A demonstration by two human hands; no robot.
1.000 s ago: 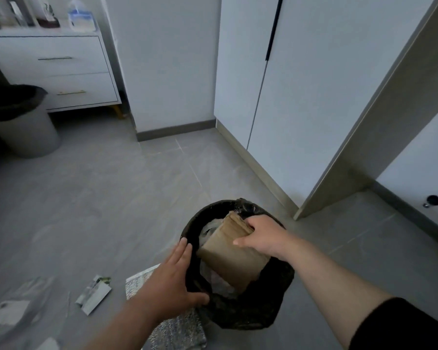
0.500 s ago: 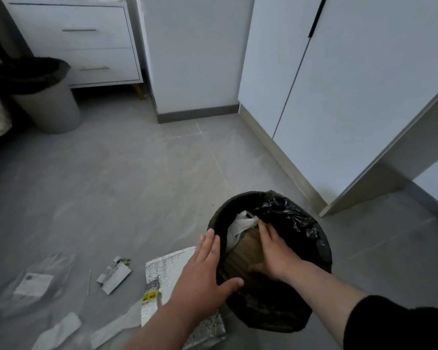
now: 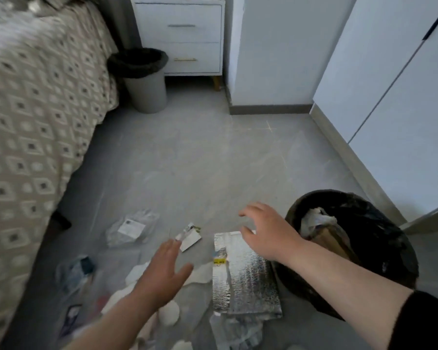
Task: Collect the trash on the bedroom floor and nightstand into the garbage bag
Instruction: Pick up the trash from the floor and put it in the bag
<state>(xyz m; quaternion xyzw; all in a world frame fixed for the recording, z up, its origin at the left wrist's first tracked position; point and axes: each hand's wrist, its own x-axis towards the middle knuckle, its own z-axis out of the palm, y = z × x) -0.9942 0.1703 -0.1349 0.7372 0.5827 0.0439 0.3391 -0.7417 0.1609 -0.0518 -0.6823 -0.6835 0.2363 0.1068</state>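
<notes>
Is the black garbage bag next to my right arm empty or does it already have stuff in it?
Not empty. The black garbage bag stands open, with white crumpled trash and a brown cardboard piece visible inside.

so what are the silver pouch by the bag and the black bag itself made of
The silver pouch looks like metallised foil over bubble padding: a shiny, dimpled grid that catches the light. The garbage bag appears to be thin black plastic film, glossy and crinkled into soft folds around its rim. Neither can be confirmed by look alone.
</notes>
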